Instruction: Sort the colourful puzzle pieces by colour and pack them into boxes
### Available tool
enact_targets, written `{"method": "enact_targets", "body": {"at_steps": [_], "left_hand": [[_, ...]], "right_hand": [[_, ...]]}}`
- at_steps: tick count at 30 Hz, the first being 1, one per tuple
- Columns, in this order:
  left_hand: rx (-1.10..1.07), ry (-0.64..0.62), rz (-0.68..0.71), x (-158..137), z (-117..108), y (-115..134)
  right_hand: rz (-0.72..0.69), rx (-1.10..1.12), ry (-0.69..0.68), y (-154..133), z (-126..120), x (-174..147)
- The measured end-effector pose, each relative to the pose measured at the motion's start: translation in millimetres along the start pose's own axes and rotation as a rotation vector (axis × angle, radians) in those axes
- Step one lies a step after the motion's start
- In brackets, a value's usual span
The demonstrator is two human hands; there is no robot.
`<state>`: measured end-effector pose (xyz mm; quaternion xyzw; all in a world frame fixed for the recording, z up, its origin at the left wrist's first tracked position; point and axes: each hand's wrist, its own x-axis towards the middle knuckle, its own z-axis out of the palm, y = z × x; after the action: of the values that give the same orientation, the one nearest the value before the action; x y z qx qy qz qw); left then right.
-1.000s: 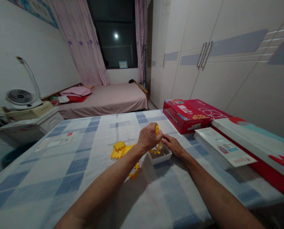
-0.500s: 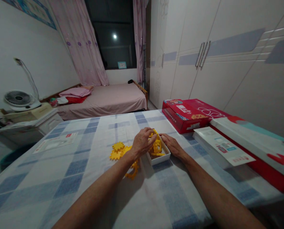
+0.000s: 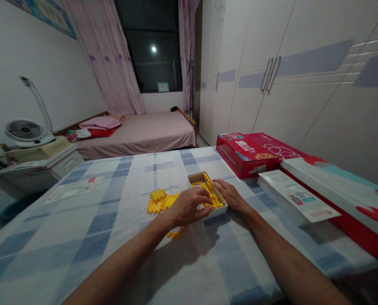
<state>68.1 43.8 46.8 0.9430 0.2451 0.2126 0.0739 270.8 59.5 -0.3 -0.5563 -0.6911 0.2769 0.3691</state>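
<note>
A shallow white cardboard box (image 3: 216, 211) sits on the table with yellow plastic pieces (image 3: 210, 190) inside. My left hand (image 3: 190, 205) hangs over the box's near left side, its thumb and fingers bent together at a yellow piece among the others; the fingertips partly hide that piece. Against the right wall of the box lies my right hand (image 3: 229, 195), fingers curled at its edge and steadying it. Left of the box, yellow toothed gear pieces (image 3: 157, 201) lie on the cloth, some of them partly covered by my left hand and forearm.
On the right, a red box (image 3: 246, 154), a long white-and-red box (image 3: 341, 186) and a white printed carton (image 3: 296, 197) lie on the checked tablecloth (image 3: 103, 224). A flat clear packet (image 3: 74, 189) is at the left. Beyond the table stands a bed (image 3: 150, 131).
My left hand has moved down and toward me, from the middle of the box to its near left side, uncovering more yellow pieces. My right hand has stayed at the box.
</note>
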Motion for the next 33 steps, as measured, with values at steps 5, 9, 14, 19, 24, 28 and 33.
{"method": "enact_targets", "body": {"at_steps": [5, 9, 14, 19, 24, 28, 33], "left_hand": [[0.098, -0.095, -0.012, 3.8, -2.7, 5.8], [-0.036, 0.055, 0.010, 7.1, -4.3, 14.7], [0.088, 0.015, -0.079, 5.5, 7.2, 8.9], [0.116, 0.176, -0.242, 6.4, 11.7, -5.6], [0.183, 0.198, -0.069, 32.1, 15.9, -24.1], [0.253, 0.035, -0.012, 50.0, 22.5, -35.9], [0.270, 0.004, -0.106, 36.6, 14.0, -33.0]], "right_hand": [[0.018, 0.020, 0.019, -3.6, -1.3, -0.8], [-0.016, 0.021, 0.007, -3.8, -2.2, -1.6], [0.013, 0.013, 0.000, -2.9, -2.1, -1.8], [0.003, 0.026, -0.002, -1.3, -0.9, -0.6], [0.000, 0.003, 0.020, 0.2, -0.2, 0.3], [0.009, 0.003, 0.028, -0.9, -0.7, -0.8], [0.036, 0.003, 0.006, -1.1, -1.4, -1.0]]}}
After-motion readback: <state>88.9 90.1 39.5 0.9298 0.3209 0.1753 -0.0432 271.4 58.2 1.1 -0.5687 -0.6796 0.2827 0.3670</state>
